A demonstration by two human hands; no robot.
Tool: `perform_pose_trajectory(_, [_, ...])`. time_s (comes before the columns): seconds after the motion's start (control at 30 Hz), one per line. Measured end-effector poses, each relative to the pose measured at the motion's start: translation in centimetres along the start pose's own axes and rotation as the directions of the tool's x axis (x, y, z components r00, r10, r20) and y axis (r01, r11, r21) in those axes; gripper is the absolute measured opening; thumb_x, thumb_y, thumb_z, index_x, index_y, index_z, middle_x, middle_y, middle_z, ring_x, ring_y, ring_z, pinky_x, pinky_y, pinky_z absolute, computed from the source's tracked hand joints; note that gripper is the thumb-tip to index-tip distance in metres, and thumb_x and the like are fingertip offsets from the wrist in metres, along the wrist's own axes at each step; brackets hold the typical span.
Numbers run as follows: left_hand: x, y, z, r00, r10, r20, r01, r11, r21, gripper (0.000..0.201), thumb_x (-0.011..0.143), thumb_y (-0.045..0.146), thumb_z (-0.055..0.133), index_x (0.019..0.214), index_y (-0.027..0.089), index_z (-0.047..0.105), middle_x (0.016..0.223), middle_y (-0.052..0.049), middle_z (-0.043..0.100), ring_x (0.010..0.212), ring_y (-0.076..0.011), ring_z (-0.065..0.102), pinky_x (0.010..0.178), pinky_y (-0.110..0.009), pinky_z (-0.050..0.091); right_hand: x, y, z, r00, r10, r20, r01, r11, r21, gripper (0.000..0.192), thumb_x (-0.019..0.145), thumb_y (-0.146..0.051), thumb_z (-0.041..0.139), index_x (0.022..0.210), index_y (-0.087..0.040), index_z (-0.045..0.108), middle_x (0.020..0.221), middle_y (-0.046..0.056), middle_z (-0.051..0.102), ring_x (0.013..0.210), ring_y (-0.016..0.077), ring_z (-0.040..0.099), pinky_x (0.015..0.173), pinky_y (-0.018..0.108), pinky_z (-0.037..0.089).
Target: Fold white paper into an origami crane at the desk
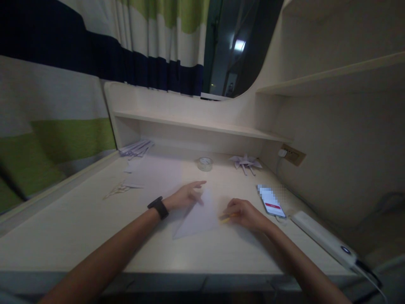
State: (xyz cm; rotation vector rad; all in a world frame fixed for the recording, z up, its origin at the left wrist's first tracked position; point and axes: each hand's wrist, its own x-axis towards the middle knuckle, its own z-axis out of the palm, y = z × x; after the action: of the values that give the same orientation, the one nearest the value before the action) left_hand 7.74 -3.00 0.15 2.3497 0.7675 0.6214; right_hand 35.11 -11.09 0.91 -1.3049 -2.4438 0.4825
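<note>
A folded white sheet of paper (199, 219) with a pointed lower-left corner lies on the desk in front of me. My left hand (186, 195), a dark watch on its wrist, rests at the paper's upper left edge with its index finger stretched out and the thumb apart. To the right of the paper, my right hand (238, 212) has its fingers closed round a small yellow tool (225, 219). Motion blur hides the tool's exact kind, and its tip is close to the paper's right edge.
Behind the hands stands a roll of clear tape (205, 164). Folded paper pinwheels (246, 162) lie at the back right, near a phone (271, 202) and a long white lamp or power bank (322, 240). Paper strips (136, 147), sheets (161, 169) and thin sticks (117, 188) are at left.
</note>
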Motion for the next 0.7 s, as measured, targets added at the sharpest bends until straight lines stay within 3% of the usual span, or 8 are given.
perform_pose_trajectory(0.1, [-0.1,0.3,0.7,0.983,0.040,-0.178,-0.024,0.995,0.094,0.044,0.069,-0.001,0.046,0.099,0.021,0.068,0.131,-0.007,0.054,0.125,-0.0208,0.042,0.100,-0.043,0.036,0.0,0.2,0.4,1.000,0.008,-0.001,-0.008,1.000,-0.012,0.022,0.077,-0.029,0.067,0.099,-0.026,0.072,0.089,0.004,0.064,0.078,0.0162,0.060,0.072,0.027,0.044])
perform_pose_trajectory(0.2, [-0.7,1.7,1.9,0.942,0.089,-0.325,-0.011,0.972,0.233,0.049,0.066,-0.004,0.039,0.095,0.021,0.070,0.133,-0.003,0.052,0.123,-0.0177,0.045,0.105,-0.039,0.033,0.0,0.4,1.0,0.999,0.025,-0.034,-0.027,0.999,-0.039,0.022,0.077,-0.029,0.067,0.099,-0.026,0.072,0.089,0.004,0.064,0.078,0.0163,0.059,0.072,0.027,0.043])
perform_pose_trajectory(0.3, [-1.4,3.4,3.5,0.975,0.191,-0.114,-0.135,0.916,0.378,0.046,0.078,0.008,0.044,0.118,0.025,0.059,0.137,-0.002,0.048,0.129,-0.0197,0.037,0.109,-0.042,0.025,-0.2,0.3,1.4,0.997,0.040,-0.069,-0.044,0.997,-0.061,0.020,0.079,-0.028,0.065,0.097,-0.025,0.072,0.088,0.005,0.063,0.077,0.0163,0.059,0.071,0.027,0.043])
perform_pose_trajectory(0.43, [-1.5,3.7,5.0,0.987,0.156,0.050,-0.160,0.849,0.504,0.041,0.094,0.032,0.034,0.135,0.032,0.042,0.146,-0.002,0.034,0.136,-0.0272,0.024,0.108,-0.054,0.016,-0.6,-0.1,1.7,0.995,0.066,-0.079,-0.071,0.995,-0.072,0.021,0.080,-0.030,0.064,0.099,-0.024,0.072,0.087,0.005,0.062,0.078,0.0166,0.057,0.072,0.028,0.043])
perform_pose_trajectory(0.7, [-1.7,1.8,5.4,0.994,0.069,0.086,-0.104,0.850,0.516,0.043,0.096,0.039,0.027,0.137,0.033,0.039,0.147,-0.003,0.033,0.135,-0.0275,0.025,0.107,-0.053,0.016,-2.0,-0.3,1.3,0.997,0.061,-0.055,-0.065,0.996,-0.063,0.023,0.081,-0.027,0.062,0.103,-0.025,0.070,0.089,0.005,0.059,0.079,0.0172,0.055,0.073,0.029,0.042])
